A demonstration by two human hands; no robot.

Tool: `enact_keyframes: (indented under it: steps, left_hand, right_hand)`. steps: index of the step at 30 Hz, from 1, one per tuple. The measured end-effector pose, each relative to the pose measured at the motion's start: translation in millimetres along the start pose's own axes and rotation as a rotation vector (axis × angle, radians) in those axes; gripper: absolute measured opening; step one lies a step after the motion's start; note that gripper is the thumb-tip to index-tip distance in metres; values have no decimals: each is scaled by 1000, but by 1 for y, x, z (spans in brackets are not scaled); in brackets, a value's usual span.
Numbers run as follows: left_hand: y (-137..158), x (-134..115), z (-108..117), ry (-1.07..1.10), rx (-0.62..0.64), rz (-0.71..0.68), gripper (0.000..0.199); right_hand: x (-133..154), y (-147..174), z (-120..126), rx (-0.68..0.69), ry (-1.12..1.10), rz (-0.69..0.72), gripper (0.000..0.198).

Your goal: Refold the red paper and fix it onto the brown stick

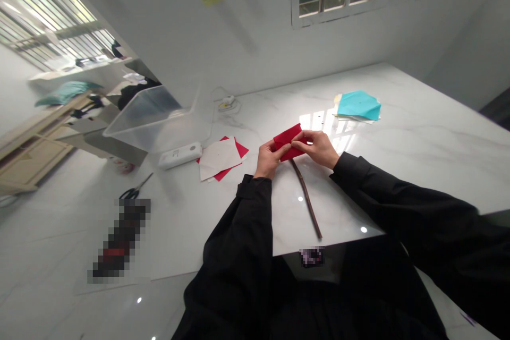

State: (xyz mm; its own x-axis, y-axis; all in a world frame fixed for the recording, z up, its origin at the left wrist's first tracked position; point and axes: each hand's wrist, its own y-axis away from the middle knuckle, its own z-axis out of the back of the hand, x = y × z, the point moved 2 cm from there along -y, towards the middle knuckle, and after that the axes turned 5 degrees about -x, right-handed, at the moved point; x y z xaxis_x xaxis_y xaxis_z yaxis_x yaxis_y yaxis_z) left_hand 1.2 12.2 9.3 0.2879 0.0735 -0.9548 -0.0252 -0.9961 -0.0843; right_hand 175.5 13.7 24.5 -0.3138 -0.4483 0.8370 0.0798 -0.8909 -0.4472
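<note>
Scissors lie far left on the white marble table, clear plastic bin behind them. Next: white device, then loose red and white paper sheets. Centre: left hand and right hand both pinch a folded red paper, fingertips closed on its edges, held just above the tabletop. Thin brown stick lies below the hands. Teal paper stack sits further right, well apart.
</note>
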Motion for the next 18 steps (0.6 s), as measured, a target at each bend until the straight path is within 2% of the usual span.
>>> enact_keyframes:
  steps: [13, 15, 18]
  left_hand:
    - [-2, 2, 0, 19, -18, 9, 56]
    - [-2, 2, 0, 21, -20, 10, 56]
    - [-2, 2, 0, 18, -28, 10, 56]
  right_hand:
    - [4, 3, -2, -55, -54, -46, 27]
    - [3, 4, -4, -49, -150, -87, 38]
    - [1, 5, -5, -34, -278, -123, 73]
